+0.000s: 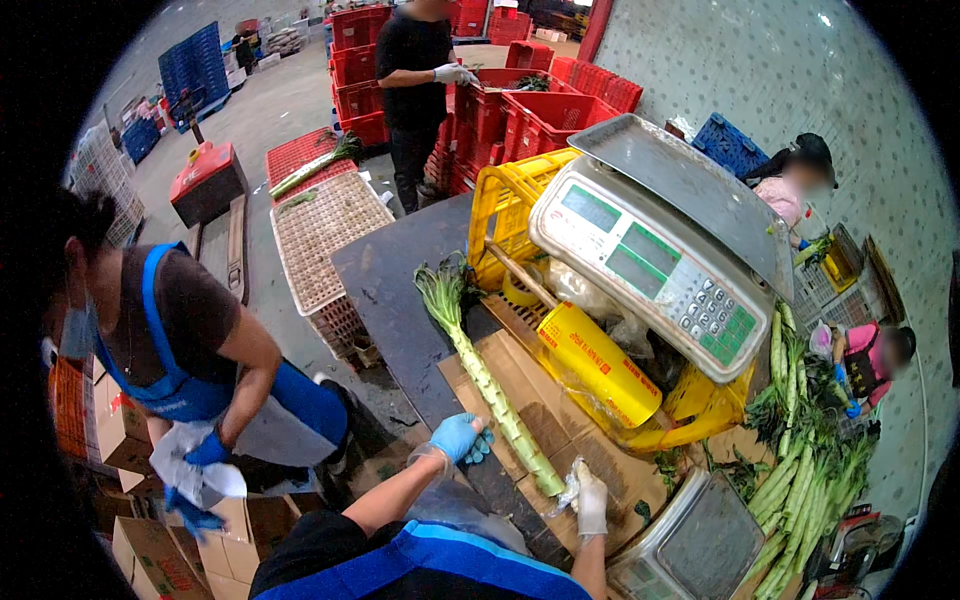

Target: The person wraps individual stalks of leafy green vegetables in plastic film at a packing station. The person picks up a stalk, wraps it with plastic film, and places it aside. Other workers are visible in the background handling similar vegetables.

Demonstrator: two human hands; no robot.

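A long celtuce stem with a leafy top lies across the dark table and a damp cardboard sheet. My left hand, in a blue glove, is beside the stem's lower half; it seems apart from it, with fingers partly curled. At the cut end, my right hand, in a clear glove, holds crumpled clear plastic film. A yellow crate beyond holds a roll of yellow-labelled wrap on a rod, and a digital scale rests on top.
A second scale stands at the lower right, beside a heap of celtuce. At the left, a co-worker in a blue apron holds white material. Stacked white crates adjoin the table. Another person works at red crates.
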